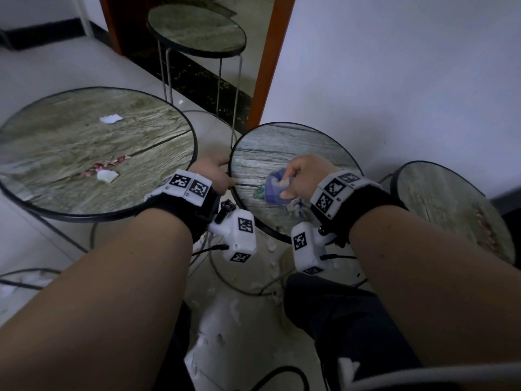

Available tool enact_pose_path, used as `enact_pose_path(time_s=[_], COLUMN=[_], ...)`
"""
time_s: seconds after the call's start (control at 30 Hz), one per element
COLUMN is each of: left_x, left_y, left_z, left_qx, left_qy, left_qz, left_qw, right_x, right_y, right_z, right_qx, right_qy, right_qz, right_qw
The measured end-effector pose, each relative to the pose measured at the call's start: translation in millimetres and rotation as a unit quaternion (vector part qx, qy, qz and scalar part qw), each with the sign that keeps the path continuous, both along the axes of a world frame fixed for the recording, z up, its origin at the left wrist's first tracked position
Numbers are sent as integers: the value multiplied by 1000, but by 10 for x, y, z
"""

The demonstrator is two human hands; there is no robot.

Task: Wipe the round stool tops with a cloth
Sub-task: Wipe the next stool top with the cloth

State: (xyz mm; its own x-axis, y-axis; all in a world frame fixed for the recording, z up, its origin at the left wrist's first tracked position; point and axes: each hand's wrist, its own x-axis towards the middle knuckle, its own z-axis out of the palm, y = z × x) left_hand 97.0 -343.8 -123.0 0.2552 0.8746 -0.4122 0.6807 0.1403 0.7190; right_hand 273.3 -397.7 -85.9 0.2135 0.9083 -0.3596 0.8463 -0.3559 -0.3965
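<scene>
A small round stool (pixel 282 145) with a grey wood-grain top stands in the middle. My right hand (pixel 304 176) grips a bunched blue and white cloth (pixel 275 187) pressed onto that top near its front. A green scrap (pixel 260 193) lies just left of the cloth, and small crumbs sit by its near side. My left hand (pixel 212 174) holds the stool's left rim. A larger round stool (pixel 70 142) at the left carries white paper bits (pixel 110 119) and reddish scraps (pixel 105 166). Another stool (pixel 451 198) at the right shows reddish scraps too.
A taller round stool (pixel 197 29) stands behind in a doorway with an orange-brown frame (pixel 267 66). A white wall (pixel 394 80) rises right behind the middle stool. White scraps (pixel 234 306) litter the tiled floor between my knees, and cables run across it.
</scene>
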Motion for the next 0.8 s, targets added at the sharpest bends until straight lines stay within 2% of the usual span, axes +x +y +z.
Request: enact_pose_path(time_s=[0.37,0.63,0.8], left_x=[3,-37,-43], left_y=[58,100,134], left_z=[54,-97,-114], left_qx=[-5,-16,0], left_qy=[9,-55,-37], left_qz=[-37,27,14], left_qw=[999,998,999], right_x=[-21,-26,-27], right_y=[188,360,439], right_z=[-13,-35,-39], right_qx=[-18,-15,-27], right_qy=[-35,-12,-25], right_qz=[16,-1,8], right_qw=[999,1000,999])
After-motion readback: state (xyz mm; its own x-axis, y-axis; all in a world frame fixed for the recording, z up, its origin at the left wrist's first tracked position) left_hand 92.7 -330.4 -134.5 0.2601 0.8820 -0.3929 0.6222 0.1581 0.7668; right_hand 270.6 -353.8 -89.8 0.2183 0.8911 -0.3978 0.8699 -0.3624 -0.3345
